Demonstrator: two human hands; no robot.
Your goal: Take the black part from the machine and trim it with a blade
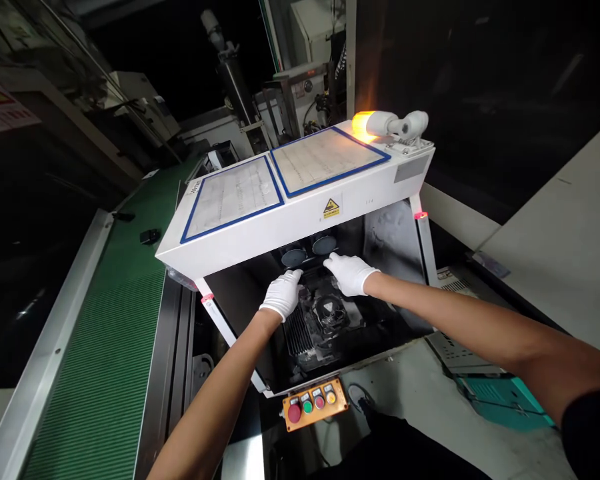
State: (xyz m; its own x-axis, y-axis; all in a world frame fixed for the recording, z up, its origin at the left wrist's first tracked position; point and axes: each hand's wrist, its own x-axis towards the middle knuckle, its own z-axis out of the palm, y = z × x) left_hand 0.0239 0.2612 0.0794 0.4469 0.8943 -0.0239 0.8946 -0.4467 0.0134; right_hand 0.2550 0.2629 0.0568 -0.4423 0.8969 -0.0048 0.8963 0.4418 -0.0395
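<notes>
A: What's biggest here?
B: The white machine housing [300, 200], open at its front. At nine o'clock runs the green conveyor belt [110, 333].
A: And inside?
B: A dark metal part [325, 320] sits in the chamber, centre.
A: The hands?
B: Both gloved. The left hand [283, 293] rests on the part's eleven o'clock edge, fingers curled; the right hand [350, 273] lies at one o'clock, fingers spread flat, gripping nothing.
A: Smallest?
B: The orange button box [314, 403], six o'clock.

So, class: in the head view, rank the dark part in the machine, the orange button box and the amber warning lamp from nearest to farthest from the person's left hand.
From the left hand:
1. Dark part, just right of it, inside the machine.
2. Orange button box, below, at the front edge.
3. Amber warning lamp, up on the machine's top, far right.
</notes>
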